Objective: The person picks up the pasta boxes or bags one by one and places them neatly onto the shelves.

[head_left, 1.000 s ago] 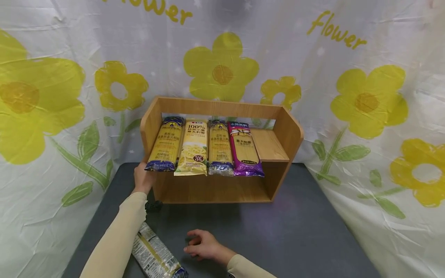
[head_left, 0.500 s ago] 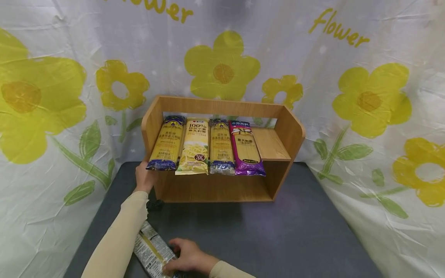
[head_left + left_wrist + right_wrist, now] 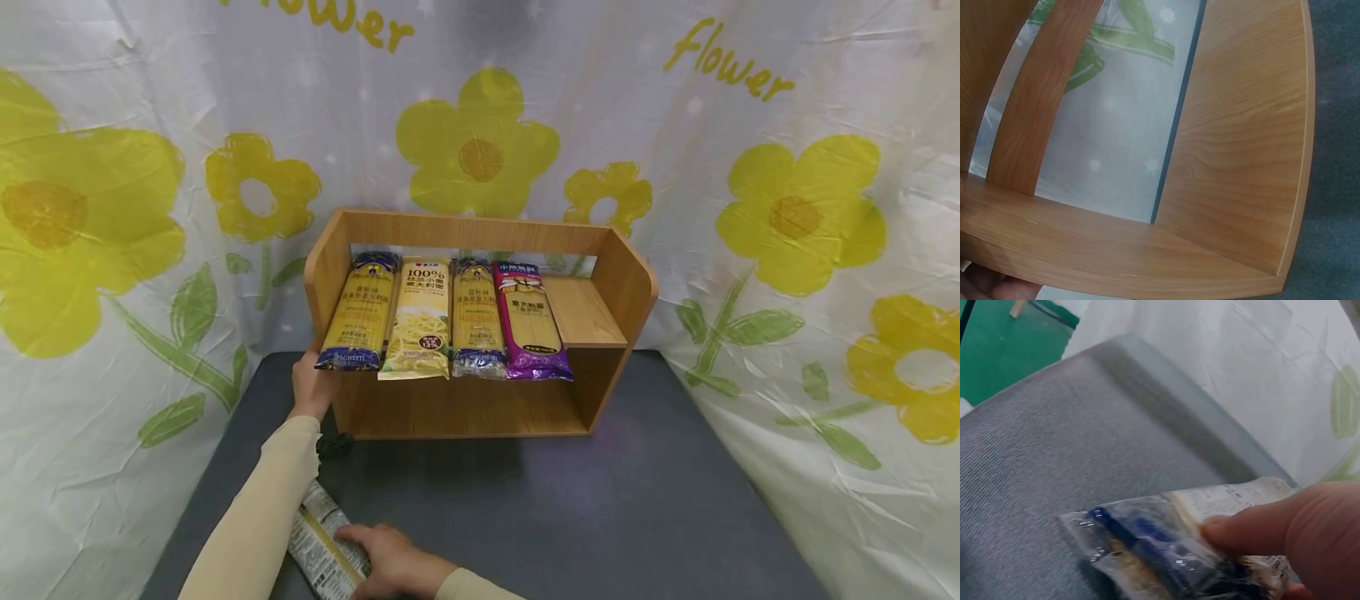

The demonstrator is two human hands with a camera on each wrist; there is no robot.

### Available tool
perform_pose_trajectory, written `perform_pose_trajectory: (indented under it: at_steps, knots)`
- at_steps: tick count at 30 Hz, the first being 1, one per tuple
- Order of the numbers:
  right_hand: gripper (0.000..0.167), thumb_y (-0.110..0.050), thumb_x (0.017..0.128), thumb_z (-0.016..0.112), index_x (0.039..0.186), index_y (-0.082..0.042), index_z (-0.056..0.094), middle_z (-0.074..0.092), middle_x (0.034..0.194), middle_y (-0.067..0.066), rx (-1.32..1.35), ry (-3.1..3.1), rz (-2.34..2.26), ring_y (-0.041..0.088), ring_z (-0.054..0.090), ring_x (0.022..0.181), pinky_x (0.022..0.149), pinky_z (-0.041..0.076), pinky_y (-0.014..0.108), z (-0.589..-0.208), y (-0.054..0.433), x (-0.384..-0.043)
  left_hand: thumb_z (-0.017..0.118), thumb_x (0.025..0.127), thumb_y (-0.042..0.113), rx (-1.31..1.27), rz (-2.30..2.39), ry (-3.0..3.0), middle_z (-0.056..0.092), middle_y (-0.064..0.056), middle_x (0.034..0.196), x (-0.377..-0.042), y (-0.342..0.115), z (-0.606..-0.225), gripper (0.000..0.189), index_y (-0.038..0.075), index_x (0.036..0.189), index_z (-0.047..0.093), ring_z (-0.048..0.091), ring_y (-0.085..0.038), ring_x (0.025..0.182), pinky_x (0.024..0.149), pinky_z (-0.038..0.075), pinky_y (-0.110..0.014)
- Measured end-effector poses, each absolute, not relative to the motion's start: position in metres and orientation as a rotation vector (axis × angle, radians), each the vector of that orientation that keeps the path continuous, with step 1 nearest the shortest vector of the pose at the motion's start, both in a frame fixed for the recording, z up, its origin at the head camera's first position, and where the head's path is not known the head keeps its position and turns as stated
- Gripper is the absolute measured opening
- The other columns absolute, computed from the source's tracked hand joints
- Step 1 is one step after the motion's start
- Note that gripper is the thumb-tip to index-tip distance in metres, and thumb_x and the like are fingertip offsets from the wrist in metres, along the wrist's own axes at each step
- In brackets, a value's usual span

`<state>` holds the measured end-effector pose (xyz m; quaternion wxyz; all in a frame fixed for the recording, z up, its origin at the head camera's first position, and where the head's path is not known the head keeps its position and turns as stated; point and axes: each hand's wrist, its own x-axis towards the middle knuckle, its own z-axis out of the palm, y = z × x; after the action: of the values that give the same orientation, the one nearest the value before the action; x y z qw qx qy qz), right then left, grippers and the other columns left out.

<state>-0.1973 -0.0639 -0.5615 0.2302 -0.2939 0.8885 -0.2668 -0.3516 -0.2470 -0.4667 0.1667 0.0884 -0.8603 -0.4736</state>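
My left hand (image 3: 312,385) grips the left side panel of a wooden shelf (image 3: 465,414); in the left wrist view its fingers (image 3: 1007,290) curl under the panel's edge. A pasta packet (image 3: 321,537), printed back up, lies slanted on the table in front of the shelf. My right hand (image 3: 392,560) holds the packet near its close end. The right wrist view has the thumb (image 3: 1254,526) pressed on the clear and blue wrapper, with a finger below it. Part of the packet is hidden by the right hand and the left sleeve.
Along the upper board lie a blue-ended spaghetti packet (image 3: 362,312), a cream pasta packet (image 3: 420,317), another spaghetti packet (image 3: 477,321) and a purple pasta packet (image 3: 531,321). Bare board (image 3: 581,310) shows to their right. A small black object (image 3: 335,445) sits by the shelf's lower left corner.
My right hand has moved left and down from beside the packet on the table and has taken hold of it. The left hand stays on the shelf's side.
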Motion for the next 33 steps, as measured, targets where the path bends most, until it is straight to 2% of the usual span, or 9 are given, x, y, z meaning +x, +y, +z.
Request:
perform_pose_trajectory:
  at_steps: [3,6,9,13,18,22,27,30,33]
  knots:
    - [0.075,-0.014,0.078,0.085,0.143,-0.038,0.055,0.059,0.102,-0.012,-0.825,2.406,-0.662,0.0,0.045,0.083,0.074,0.041,0.018,-0.558,-0.067,-0.197,0.043,0.105,0.038,0.262,-1.363,-2.45,0.061,-0.017,0.083,-0.35,-0.246,-0.467,0.053,-0.005,0.134,0.055,0.054,-0.025,0.069,0.055,0.041,-0.032]
    - [0.077,-0.008,0.078,0.082,0.143,-0.039,0.055,0.056,0.101,-0.01,-0.817,2.335,-0.633,0.001,0.042,0.083,0.072,0.041,0.017,-0.556,-0.069,-0.199,0.042,0.106,0.038,0.258,-1.367,-2.449,0.061,-0.018,0.086,-0.35,-0.244,-0.466,0.053,-0.004,0.136,0.054,0.055,-0.026,0.071,0.056,0.042,-0.032]
    - [0.076,-0.004,0.08,0.078,0.143,-0.039,0.055,0.058,0.112,-0.012,-0.819,2.237,-0.614,0.0,0.045,0.089,0.078,0.043,0.017,-0.553,-0.069,-0.205,0.041,0.107,0.035,0.246,-1.356,-2.448,0.059,-0.017,0.083,-0.35,-0.243,-0.466,0.05,-0.003,0.137,0.053,0.053,-0.025,0.068,0.056,0.041,-0.033]
    - [0.073,0.002,0.082,0.07,0.145,-0.033,0.056,0.059,0.132,-0.015,-0.913,2.103,-0.568,-0.002,0.047,0.098,0.088,0.042,0.016,-0.546,-0.064,-0.214,0.041,0.107,0.033,0.253,-1.349,-2.444,0.056,-0.013,0.077,-0.352,-0.242,-0.466,0.046,-0.003,0.132,0.055,0.051,-0.023,0.065,0.054,0.04,-0.033]
    - [0.068,0.004,0.083,0.067,0.145,-0.023,0.058,0.056,0.146,-0.016,-0.998,1.971,-0.609,-0.007,0.044,0.103,0.092,0.04,0.012,-0.543,-0.051,-0.22,0.042,0.106,0.037,0.281,-1.358,-2.442,0.059,-0.016,0.083,-0.352,-0.242,-0.467,0.05,-0.003,0.133,0.056,0.053,-0.025,0.07,0.056,0.041,-0.032]
    - [0.065,0.006,0.082,0.068,0.141,-0.023,0.063,0.061,0.137,-0.017,-0.938,1.951,-0.732,-0.006,0.047,0.099,0.091,0.04,0.013,-0.548,-0.038,-0.218,0.042,0.106,0.037,0.289,-1.379,-2.445,0.059,-0.016,0.086,-0.35,-0.242,-0.467,0.051,-0.002,0.138,0.053,0.053,-0.024,0.07,0.055,0.041,-0.032]
    - [0.062,0.01,0.078,0.072,0.131,-0.022,0.071,0.065,0.108,-0.016,-0.804,1.955,-0.951,0.0,0.048,0.083,0.078,0.041,0.013,-0.556,-0.02,-0.211,0.041,0.106,0.038,0.265,-1.37,-2.439,0.056,-0.012,0.077,-0.35,-0.245,-0.467,0.05,-0.001,0.134,0.055,0.051,-0.021,0.063,0.053,0.041,-0.033]
    - [0.06,0.012,0.077,0.074,0.129,-0.016,0.072,0.069,0.114,-0.013,-0.775,1.92,-1.057,-0.004,0.049,0.085,0.077,0.042,0.012,-0.557,-0.006,-0.21,0.04,0.106,0.04,0.256,-1.362,-2.441,0.055,-0.011,0.076,-0.349,-0.246,-0.466,0.052,-0.002,0.132,0.055,0.051,-0.021,0.064,0.054,0.04,-0.033]
    - [0.061,0.014,0.075,0.075,0.13,-0.013,0.071,0.07,0.13,-0.006,-0.779,1.899,-1.119,-0.009,0.052,0.099,0.084,0.043,0.012,-0.559,0.012,-0.21,0.041,0.106,0.04,0.256,-1.353,-2.443,0.056,-0.012,0.078,-0.349,-0.246,-0.466,0.052,-0.003,0.132,0.055,0.052,-0.023,0.066,0.055,0.04,-0.033]
